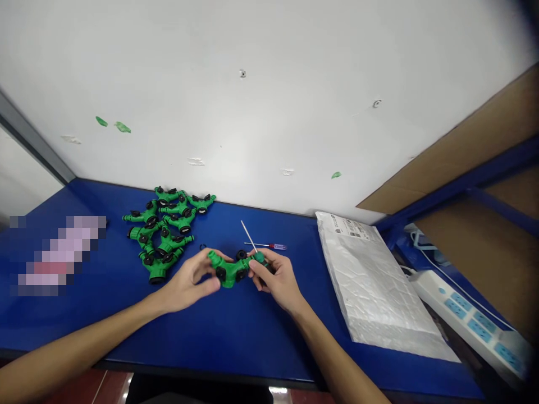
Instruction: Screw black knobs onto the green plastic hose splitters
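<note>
Between my two hands, just above the table, is a green Y-shaped hose splitter (228, 274) with black valve knobs. My left hand (189, 280) curls round its left outlet, thumb in front and fingers partly hidden behind. In my right hand (275, 276) is a screwdriver (259, 257) with a dark green handle, its thin shaft slanting up and left, away from the splitter. The right fingertips also meet the splitter's right outlet. A small black round part (241, 255) shows just behind the splitter. A black ring (202, 246) lies behind my left hand.
Several more green splitters (157, 266) are heaped at the left on the blue table (236, 342). A second screwdriver (278, 246) lies behind my right hand. To the right are a silvery bubble mailer (379, 286) and a white power strip (467, 320). A white wall closes the back.
</note>
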Tool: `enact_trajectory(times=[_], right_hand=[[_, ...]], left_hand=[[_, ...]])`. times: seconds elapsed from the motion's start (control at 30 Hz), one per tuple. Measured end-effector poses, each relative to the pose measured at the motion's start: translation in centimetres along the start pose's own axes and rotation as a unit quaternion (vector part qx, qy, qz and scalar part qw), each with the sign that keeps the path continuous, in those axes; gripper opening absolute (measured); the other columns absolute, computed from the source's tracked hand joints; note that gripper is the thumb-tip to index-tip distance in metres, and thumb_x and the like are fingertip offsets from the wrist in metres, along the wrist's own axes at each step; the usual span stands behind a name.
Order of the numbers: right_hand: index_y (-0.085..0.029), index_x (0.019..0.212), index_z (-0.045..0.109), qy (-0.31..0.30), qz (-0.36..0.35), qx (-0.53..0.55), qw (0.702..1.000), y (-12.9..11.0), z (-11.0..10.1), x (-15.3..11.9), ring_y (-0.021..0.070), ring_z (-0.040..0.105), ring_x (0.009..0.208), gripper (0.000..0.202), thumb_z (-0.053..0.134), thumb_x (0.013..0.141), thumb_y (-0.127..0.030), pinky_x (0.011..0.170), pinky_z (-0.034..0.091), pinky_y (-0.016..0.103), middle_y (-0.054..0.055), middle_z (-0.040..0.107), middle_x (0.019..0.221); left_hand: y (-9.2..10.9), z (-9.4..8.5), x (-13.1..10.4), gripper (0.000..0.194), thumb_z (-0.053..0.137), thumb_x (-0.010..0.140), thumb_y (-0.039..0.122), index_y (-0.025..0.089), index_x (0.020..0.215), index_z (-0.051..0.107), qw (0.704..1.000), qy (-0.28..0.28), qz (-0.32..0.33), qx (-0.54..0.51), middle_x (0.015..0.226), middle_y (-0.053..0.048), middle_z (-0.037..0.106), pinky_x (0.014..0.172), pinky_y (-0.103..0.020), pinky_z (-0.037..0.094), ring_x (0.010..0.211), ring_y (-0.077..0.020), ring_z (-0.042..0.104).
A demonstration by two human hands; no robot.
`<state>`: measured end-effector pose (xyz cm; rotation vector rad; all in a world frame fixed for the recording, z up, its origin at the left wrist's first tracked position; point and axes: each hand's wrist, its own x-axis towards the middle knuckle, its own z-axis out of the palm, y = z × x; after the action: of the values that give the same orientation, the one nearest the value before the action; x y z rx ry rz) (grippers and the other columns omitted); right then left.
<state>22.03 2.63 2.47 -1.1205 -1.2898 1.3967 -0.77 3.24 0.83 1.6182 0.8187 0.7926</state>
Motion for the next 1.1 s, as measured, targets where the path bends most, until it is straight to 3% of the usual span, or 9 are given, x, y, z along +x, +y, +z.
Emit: enact_trajectory(times=[0.07,0.1,0.13,0.3,0.53,0.7,0.87,0.97,1.1], right_hand=[[-0.015,0.092,0.062,0.026,-0.023,0.012,0.999,-0.3,-0.8,0.1,0.0061,0.045,0.039,0.030,0.071,0.081,-0.041,0.034,0.026,0.017,-0.002,0.057,0.060],[-0.015,0.092,0.062,0.038,-0.033,0.020,0.999,-0.4,-1.2,0.1,0.0059,0.045,0.039,0.028,0.071,0.082,-0.039,0.035,0.026,0.017,-0.002,0.057,0.060],[-0.015,0.093,0.062,0.048,-0.040,0.029,0.998,-0.5,-1.5,0.2,0.0057,0.045,0.040,0.027,0.071,0.082,-0.038,0.035,0.026,0.017,-0.002,0.057,0.060],[-0.016,0.093,0.063,0.063,-0.054,0.053,0.995,-0.6,-2.7,0.4,0.0059,0.044,0.040,0.026,0.071,0.082,-0.038,0.035,0.025,0.017,-0.002,0.057,0.061],[-0.016,0.091,0.063,0.109,-0.083,0.079,0.987,-1.5,-4.1,0.7,0.0055,0.043,0.040,0.028,0.074,0.077,-0.037,0.035,0.023,0.017,-0.003,0.056,0.059],[-0.016,0.088,0.064,0.156,-0.109,0.111,0.975,-2.4,-5.6,0.8,0.0057,0.042,0.038,0.028,0.077,0.073,-0.036,0.035,0.022,0.017,-0.004,0.056,0.057],[-0.016,0.088,0.064,0.192,-0.139,0.123,0.964,-2.8,-7.1,0.8,0.0051,0.042,0.037,0.029,0.077,0.073,-0.037,0.035,0.023,0.017,-0.005,0.055,0.057],[-0.017,0.088,0.063,0.209,-0.151,0.125,0.958,-2.8,-8.0,0.8,0.0050,0.042,0.037,0.029,0.077,0.073,-0.038,0.035,0.023,0.017,-0.005,0.054,0.058],[-0.017,0.089,0.062,0.213,-0.151,0.120,0.958,-2.5,-8.7,1.0,0.0050,0.042,0.037,0.031,0.076,0.073,-0.039,0.034,0.023,0.017,-0.006,0.054,0.057]], left_hand=[[0.0,-0.9,0.5,0.034,0.037,0.099,0.040,0.016,0.119,0.050,0.963,0.097,-0.014,0.252,0.103,-0.012,0.060,0.081,-0.034,0.052,0.092,-0.0229,0.063],[-0.2,-1.3,0.8,0.033,0.032,0.100,0.034,0.016,0.120,0.051,0.914,0.105,-0.035,0.391,0.106,-0.013,0.059,0.081,-0.035,0.052,0.090,-0.0228,0.063],[-0.3,-1.5,1.1,0.031,0.033,0.099,0.028,0.014,0.119,0.053,0.896,0.098,-0.044,0.431,0.111,-0.015,0.057,0.080,-0.038,0.052,0.090,-0.0247,0.064],[-0.6,-1.5,2.9,0.037,0.035,0.079,-0.006,0.012,0.095,0.063,0.846,0.033,-0.052,0.529,0.102,-0.016,0.058,0.081,-0.041,0.053,0.088,-0.0269,0.063],[0.4,-1.5,4.3,0.045,0.032,0.074,-0.011,0.008,0.106,0.058,0.792,0.011,-0.072,0.606,0.097,-0.020,0.061,0.075,-0.045,0.054,0.092,-0.0315,0.060],[1.4,-0.8,5.9,0.042,0.033,0.080,-0.007,0.009,0.113,0.054,0.810,-0.029,-0.034,0.584,0.094,-0.018,0.062,0.076,-0.042,0.052,0.087,-0.0292,0.063],[2.2,4.4,10.4,0.031,0.038,0.089,0.004,0.018,0.110,0.055,0.858,-0.149,0.112,0.479,0.109,-0.012,0.061,0.090,-0.035,0.049,0.102,-0.0238,0.060],[1.9,8.1,12.8,0.023,0.048,0.083,0.002,0.019,0.093,0.060,0.872,-0.217,0.166,0.407,0.097,-0.009,0.064,0.093,-0.035,0.048,0.097,-0.0227,0.061],[1.4,8.8,13.1,0.016,0.051,0.083,0.005,0.018,0.085,0.060,0.910,-0.211,0.177,0.310,0.092,-0.009,0.065,0.092,-0.038,0.049,0.093,-0.0231,0.062]])
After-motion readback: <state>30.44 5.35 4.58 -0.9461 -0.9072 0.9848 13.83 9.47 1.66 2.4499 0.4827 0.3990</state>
